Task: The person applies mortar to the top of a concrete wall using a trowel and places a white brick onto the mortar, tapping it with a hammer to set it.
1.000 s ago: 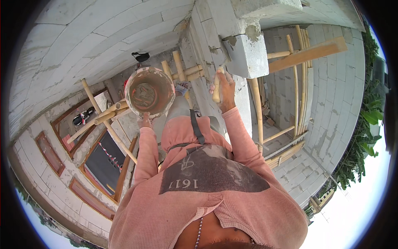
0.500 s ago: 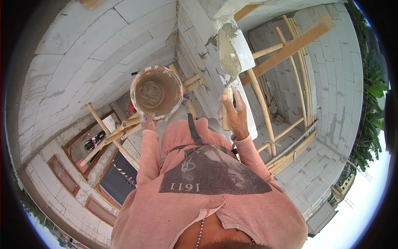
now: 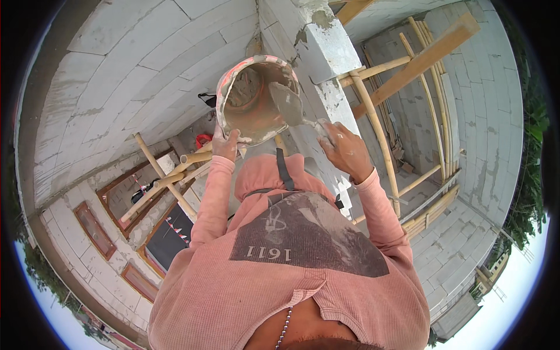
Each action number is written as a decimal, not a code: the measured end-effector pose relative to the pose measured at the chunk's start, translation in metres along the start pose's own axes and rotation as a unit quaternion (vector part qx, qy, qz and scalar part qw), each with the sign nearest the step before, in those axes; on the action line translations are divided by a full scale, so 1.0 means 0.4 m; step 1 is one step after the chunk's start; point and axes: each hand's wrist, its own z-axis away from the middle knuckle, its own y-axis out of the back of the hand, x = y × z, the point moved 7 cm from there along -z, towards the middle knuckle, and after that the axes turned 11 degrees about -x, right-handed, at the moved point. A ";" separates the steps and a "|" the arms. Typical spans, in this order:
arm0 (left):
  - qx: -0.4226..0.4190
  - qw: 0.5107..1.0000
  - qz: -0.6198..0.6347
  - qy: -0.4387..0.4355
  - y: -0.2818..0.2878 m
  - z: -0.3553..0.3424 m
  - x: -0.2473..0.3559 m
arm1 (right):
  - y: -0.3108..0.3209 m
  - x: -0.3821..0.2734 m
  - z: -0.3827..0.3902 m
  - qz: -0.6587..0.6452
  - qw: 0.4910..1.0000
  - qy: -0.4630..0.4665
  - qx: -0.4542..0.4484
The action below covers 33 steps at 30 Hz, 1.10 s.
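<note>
My left hand [image 3: 226, 142] grips the near left rim of a mortar-smeared bucket [image 3: 256, 129], which is tilted so its inside faces me. Grey mortar [image 3: 244, 88] lies at the bottom of it. In my right hand [image 3: 346, 149] is the handle of a trowel [image 3: 287, 105], fingers wrapped round it. The trowel's mortar-coated blade reaches over the bucket's right side, into its mouth. Right of the bucket rises a narrow pale block wall [image 3: 331, 51] with patches of mortar on its top and face.
A block wall [image 3: 146, 64] stands at the left and another [image 3: 484, 116] at the far right. Bamboo poles [image 3: 373, 134] and a slanting wooden plank [image 3: 417, 67] cross the right side. More bamboo poles [image 3: 166, 181] stick out at the lower left, near wooden frames [image 3: 95, 230].
The trowel has swung left and down from the wall to the bucket's mouth, with my right hand turning. My left hand has raised the bucket farther forward and to the right.
</note>
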 end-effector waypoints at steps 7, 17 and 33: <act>-0.115 0.992 -0.045 0.028 -0.129 0.065 0.087 | -0.005 -0.083 -0.046 0.225 0.972 -0.027 0.066; -0.112 0.984 -0.136 0.009 -0.144 0.137 0.089 | 0.053 -0.104 0.099 0.149 0.988 0.012 0.043; -0.086 0.974 -0.184 -0.100 -0.161 0.275 0.084 | -0.104 0.001 0.147 -0.333 0.935 0.105 -0.066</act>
